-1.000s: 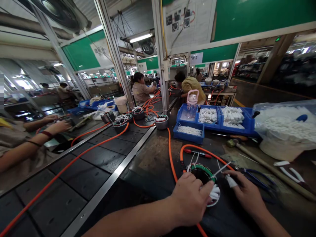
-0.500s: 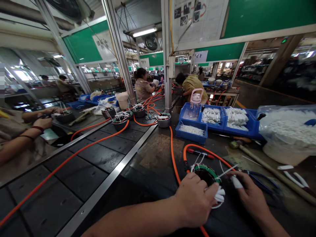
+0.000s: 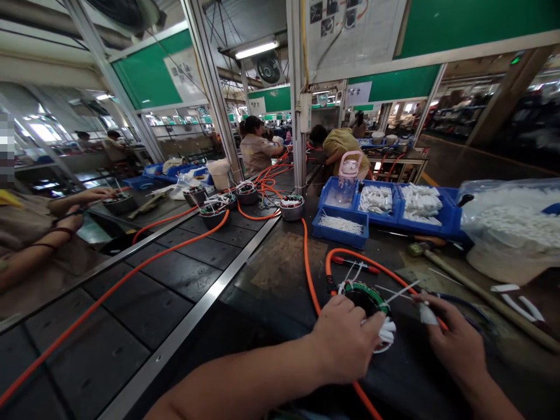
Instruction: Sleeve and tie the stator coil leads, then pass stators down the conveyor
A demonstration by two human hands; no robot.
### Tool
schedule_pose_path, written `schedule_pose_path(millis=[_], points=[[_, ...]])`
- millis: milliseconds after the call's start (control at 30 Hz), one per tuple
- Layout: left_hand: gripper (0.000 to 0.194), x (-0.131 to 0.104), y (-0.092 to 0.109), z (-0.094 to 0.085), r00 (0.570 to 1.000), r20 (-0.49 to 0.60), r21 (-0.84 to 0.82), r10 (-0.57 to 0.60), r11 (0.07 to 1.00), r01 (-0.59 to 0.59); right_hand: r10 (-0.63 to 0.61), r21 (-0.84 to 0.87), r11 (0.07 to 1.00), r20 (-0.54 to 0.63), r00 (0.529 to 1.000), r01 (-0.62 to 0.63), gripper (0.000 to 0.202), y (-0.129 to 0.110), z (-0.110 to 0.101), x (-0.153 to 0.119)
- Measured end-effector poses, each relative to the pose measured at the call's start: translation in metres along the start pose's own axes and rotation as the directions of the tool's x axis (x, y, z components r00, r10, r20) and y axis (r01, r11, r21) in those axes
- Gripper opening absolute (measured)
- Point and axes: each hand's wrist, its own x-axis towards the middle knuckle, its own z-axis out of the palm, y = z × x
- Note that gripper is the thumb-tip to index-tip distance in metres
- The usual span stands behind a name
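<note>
My left hand [image 3: 345, 338] is closed over the near left rim of a round motor stator [image 3: 370, 297], its fingers curled onto white sleeves. Green insulation lines the stator's top, and white cable ties stand up from its far side. A white cable tie [image 3: 402, 293] sticks out to the right from the stator. My right hand [image 3: 455, 335], with a white covering on its thumb, pinches a thin white strip that looks like the tie's tail. Blue-handled pliers [image 3: 476, 315] lie behind that hand, partly hidden.
An orange hose [image 3: 306, 262] loops around the stator. Blue bins [image 3: 341, 230] of white ties and sleeves stand behind, beside a bagged tub [image 3: 507, 245]. A hammer [image 3: 481, 291] lies on the right. Left is a conveyor [image 3: 144, 291] with more stators; a co-worker's arms [image 3: 52, 233] work beyond it.
My right hand has shifted slightly outward, and the thin white strip now runs straighter toward its fingertips. My left hand keeps its hold on the stator. The view has moved a little.
</note>
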Motion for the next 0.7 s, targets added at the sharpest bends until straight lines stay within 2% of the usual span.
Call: schedule_pose_path(millis=[67, 167, 267, 367, 467, 600, 700], points=[[0.041, 0.000, 0.001, -0.001, 1.000, 0.011, 0.009, 0.002, 1.000, -0.002, 0.032, 0.098, 0.995, -0.044, 0.998, -0.028, 0.022, -0.013, -0.010, -0.003], [0.040, 0.002, 0.002, -0.002, 1.000, 0.006, 0.003, 0.000, 1.000, 0.000, 0.042, 0.302, 0.953, -0.067, 0.997, -0.020, 0.020, -0.042, -0.036, -0.017], [0.039, 0.005, 0.002, 0.000, 1.000, 0.010, -0.009, -0.014, 1.000, 0.014, -0.086, 0.473, 0.877, -0.015, 0.996, 0.083, 0.025, -0.074, -0.068, -0.037], [0.036, 0.011, 0.002, -0.001, 0.999, 0.038, 0.001, -0.029, 1.000, 0.029, -0.248, 0.502, 0.845, 0.064, 0.967, 0.184, 0.029, -0.097, -0.090, -0.059], [0.035, 0.014, 0.003, -0.003, 0.997, 0.064, 0.025, -0.044, 0.999, 0.042, -0.297, 0.481, 0.852, 0.120, 0.947, 0.207, 0.030, -0.102, -0.094, -0.084], [0.036, 0.014, 0.004, -0.005, 0.996, 0.078, 0.051, -0.033, 0.998, 0.029, -0.239, 0.508, 0.848, 0.118, 0.964, 0.148, 0.030, -0.097, -0.083, -0.113], [0.036, 0.013, 0.003, -0.003, 0.997, 0.069, 0.066, -0.016, 0.998, 0.012, -0.211, 0.536, 0.835, 0.104, 0.972, 0.124, 0.032, -0.095, -0.076, -0.122]])
